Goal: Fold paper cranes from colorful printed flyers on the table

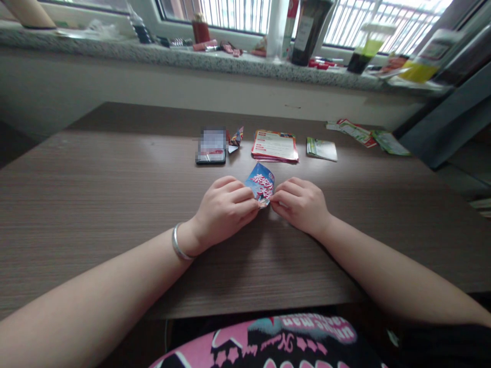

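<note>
A blue printed paper card [261, 180] with pink-and-white lettering is held up between my hands, just above the table, its lower edge bent or folded. My left hand [227, 203], with a silver bangle [179, 241] on the wrist, grips the card's left and lower side with curled fingers. On the other side, the fingertips of my right hand [301, 203] are pinched at the lower right corner. Behind the card lies a stack of red-bordered cards [275, 145]. A small folded paper piece [236, 139] stands beside a phone [211, 146] with a blurred screen.
To the right of the stack lies a small pile of pale green cards [321, 149]. More cards [356, 132] are spread at the far right of the brown table [95, 204]. Bottles, a dark container [310, 33] and cosmetics line the stone windowsill [161, 59].
</note>
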Motion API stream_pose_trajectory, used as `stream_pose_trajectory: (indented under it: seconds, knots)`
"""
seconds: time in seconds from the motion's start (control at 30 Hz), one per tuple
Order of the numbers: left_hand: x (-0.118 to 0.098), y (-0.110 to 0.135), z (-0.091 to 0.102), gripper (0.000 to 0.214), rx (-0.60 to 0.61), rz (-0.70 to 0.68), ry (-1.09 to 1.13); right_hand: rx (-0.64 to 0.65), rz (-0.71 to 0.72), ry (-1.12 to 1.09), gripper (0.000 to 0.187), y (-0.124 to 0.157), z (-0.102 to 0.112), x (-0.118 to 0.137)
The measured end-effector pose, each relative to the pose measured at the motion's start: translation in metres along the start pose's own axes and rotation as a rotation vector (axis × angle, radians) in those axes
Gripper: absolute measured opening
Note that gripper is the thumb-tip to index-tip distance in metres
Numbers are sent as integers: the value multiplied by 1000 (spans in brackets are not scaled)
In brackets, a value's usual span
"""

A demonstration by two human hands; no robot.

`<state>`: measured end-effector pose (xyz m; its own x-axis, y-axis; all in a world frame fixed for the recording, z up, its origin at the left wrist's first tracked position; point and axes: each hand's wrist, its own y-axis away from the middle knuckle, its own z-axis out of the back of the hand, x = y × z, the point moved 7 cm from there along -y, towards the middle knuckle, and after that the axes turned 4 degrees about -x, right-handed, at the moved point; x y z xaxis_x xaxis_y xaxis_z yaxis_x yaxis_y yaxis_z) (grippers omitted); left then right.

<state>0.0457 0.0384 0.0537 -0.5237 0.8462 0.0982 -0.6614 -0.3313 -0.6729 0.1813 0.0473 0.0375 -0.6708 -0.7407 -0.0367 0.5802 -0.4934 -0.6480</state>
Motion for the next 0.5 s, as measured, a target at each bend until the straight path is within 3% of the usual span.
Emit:
stream_pose_trajectory:
  seconds: [0.23, 0.5]
  knots:
    - [3, 0, 2, 16, -21, 6, -28, -7, -12, 17, 20, 2, -2, -2]
    - [29, 12, -3, 11, -63, 153, 28, -14, -77, -13, 19, 8, -5, -16]
